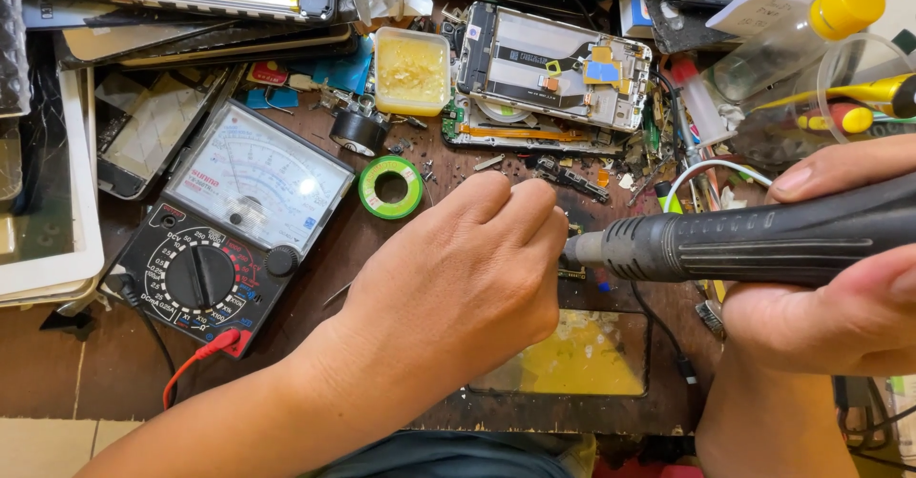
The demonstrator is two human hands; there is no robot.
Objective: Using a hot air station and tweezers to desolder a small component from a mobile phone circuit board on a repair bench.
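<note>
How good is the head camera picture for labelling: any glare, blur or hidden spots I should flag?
In the head view, light glares off the analog multimeter window; the left hand hides whatever it pinches at the tip of the black hot-air handpiece; the right hand is cropped at the edge; the bench clutter stays fairly sharp.

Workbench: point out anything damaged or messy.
Loose screws and debris lie scattered near the opened phone. The yellowed pad on the mat looks stained and flaked. Right hand holds the hot-air tool.

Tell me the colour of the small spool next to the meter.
Green, with a dark hollow centre; the spool shows clearly in the head view, right of the meter.
</note>
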